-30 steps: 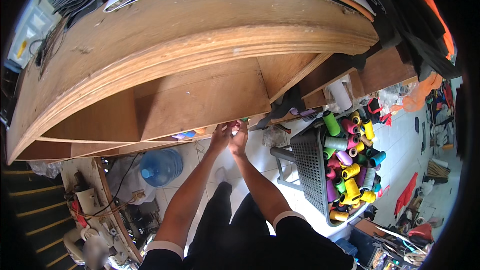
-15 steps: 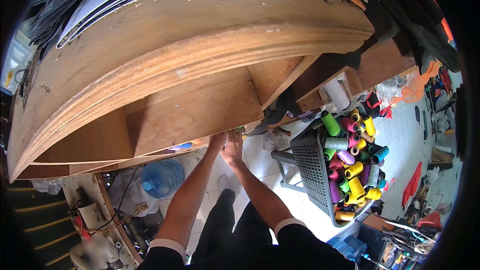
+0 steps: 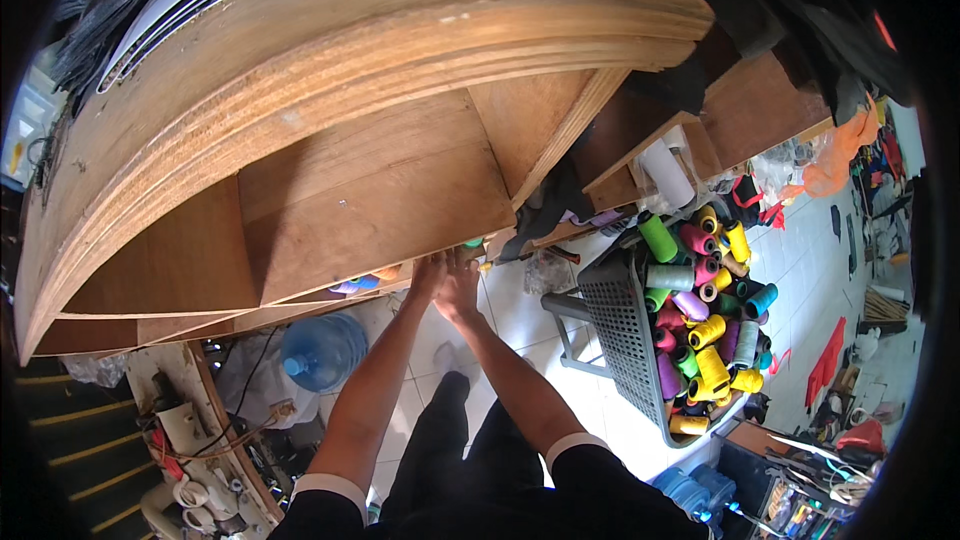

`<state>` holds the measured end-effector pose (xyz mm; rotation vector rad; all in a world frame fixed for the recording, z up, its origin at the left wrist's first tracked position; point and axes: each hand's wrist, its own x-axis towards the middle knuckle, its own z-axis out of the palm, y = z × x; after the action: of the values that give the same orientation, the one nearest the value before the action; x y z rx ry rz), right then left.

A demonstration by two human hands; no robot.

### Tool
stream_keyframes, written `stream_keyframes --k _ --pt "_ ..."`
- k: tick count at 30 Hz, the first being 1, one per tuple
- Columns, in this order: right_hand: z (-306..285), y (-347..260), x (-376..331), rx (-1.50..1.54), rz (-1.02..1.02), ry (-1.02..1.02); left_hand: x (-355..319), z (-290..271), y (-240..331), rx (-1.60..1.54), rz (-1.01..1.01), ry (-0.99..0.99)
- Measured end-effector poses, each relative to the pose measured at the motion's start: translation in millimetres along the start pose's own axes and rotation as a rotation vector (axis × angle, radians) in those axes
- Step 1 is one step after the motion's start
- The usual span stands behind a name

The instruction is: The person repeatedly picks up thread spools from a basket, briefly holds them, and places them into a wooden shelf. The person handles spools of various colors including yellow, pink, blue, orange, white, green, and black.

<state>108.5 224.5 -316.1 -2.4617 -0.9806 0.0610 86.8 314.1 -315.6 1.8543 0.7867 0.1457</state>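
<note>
My left hand (image 3: 429, 273) and my right hand (image 3: 458, 283) are close together at the front edge of a lower level of the wooden shelf (image 3: 385, 202). Their fingertips reach in under the board and are mostly hidden, so I cannot see what they hold, if anything. Left of my hands, blue and purple thread spools (image 3: 356, 284) and an orange spool (image 3: 387, 273) peek out from beneath the board. A bit of a green spool (image 3: 473, 242) shows just beyond my right hand.
On my right, a grey plastic basket (image 3: 622, 340) full of colourful thread cones stands on a grey stool (image 3: 566, 328). A blue water jug (image 3: 322, 352) is on the floor at left, near a sewing machine (image 3: 190, 440). The shelf's thick curved top edge (image 3: 400, 65) juts out above my hands.
My view has shifted slightly, and the shelf sits a little higher and further left. My hands have dipped slightly and spread a little apart; more of the blue and orange spools shows.
</note>
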Motion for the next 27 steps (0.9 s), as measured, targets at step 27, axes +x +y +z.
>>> stream_keyframes --k 27 --pt "-102.4 179.2 -287.8 0.027 0.001 -0.590 -357.8 -31.3 -214.7 0.606 0.031 -0.048"
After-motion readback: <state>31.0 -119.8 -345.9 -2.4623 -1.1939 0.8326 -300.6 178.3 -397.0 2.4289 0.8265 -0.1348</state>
